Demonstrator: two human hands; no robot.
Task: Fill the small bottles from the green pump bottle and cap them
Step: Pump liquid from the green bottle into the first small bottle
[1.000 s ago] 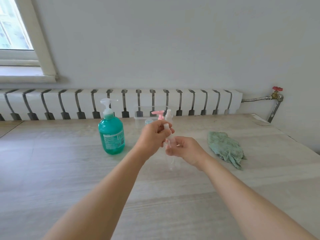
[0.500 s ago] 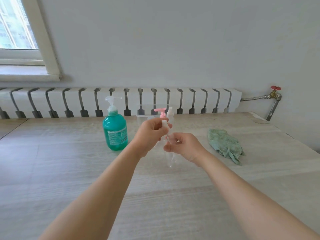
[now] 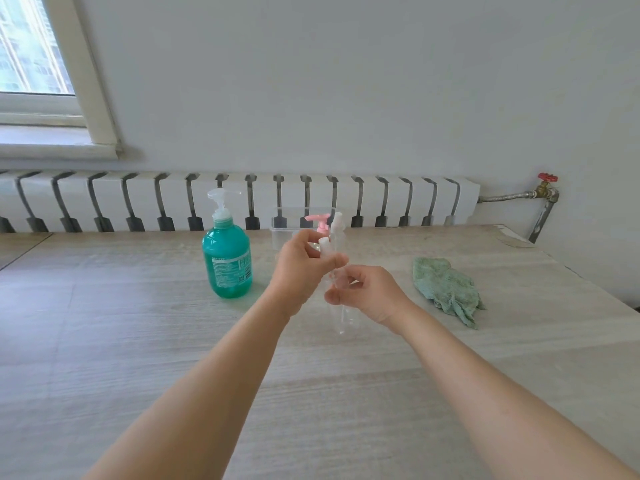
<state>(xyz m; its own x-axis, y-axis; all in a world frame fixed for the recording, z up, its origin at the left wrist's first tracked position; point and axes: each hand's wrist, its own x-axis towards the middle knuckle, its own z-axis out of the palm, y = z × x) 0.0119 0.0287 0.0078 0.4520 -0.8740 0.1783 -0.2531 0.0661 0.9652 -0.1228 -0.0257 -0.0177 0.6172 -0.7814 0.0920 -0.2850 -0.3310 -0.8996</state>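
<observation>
A small clear bottle (image 3: 341,315) is held upright above the table's middle. My right hand (image 3: 369,292) grips its upper body. My left hand (image 3: 304,268) pinches the white cap (image 3: 325,245) at the bottle's top. The green pump bottle (image 3: 227,263) stands upright on the table, left of my hands. Behind my hands a clear plastic box (image 3: 278,230) holds a pink pump top (image 3: 320,221) and another small bottle with a white cap (image 3: 336,226).
A crumpled green cloth (image 3: 445,289) lies on the table to the right. A white radiator (image 3: 138,199) runs along the wall behind the table, with a red-handled valve (image 3: 547,183) at its right end. The table's right edge (image 3: 588,285) slants toward me.
The view has shifted a little, so the green bottle and box sit further right in frame. My hands stay on the small bottle and cap, slightly higher, the left fingers turned around the cap.
</observation>
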